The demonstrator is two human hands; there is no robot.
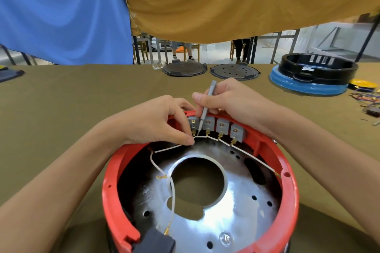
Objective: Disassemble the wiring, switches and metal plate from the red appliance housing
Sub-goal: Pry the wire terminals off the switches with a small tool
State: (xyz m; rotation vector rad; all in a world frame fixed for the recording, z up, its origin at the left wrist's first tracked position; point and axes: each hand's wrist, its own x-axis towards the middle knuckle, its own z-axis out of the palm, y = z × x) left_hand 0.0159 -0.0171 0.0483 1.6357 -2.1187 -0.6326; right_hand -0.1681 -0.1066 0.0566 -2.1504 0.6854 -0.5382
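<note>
Red plastic dominates the scene: the appliance housing [292,201] sits open side up on the olive cloth of the table [61,109], close against the person's body, presumably so both forearms can reach over its rim and work inside. Everything still seems in place within it. The shiny metal plate [236,201] with its large round hole lies across the housing's floor, a row of four grey switches [218,127] stands along the housing's far wall, and a white wire [222,141] runs from brass terminal to brass terminal beneath them, with a further length trailing down the housing's left side toward a dark block at its near edge. The right hand [232,98] is closed around a slim grey tool [205,109], held like a pen, its tip pointed down between the two leftmost switches near their terminals; I'd guess it is there to lever a connector loose. The left hand [160,121] pinches the white wire just below the leftmost switch, most likely to keep it taut and ready to pull free, though its fingertips hide the exact contact. Beyond the housing's far rim lie two dark round lids [185,69] and a black ring on a blue base [308,80]; loose coloured wires [366,98] lie further right.
</note>
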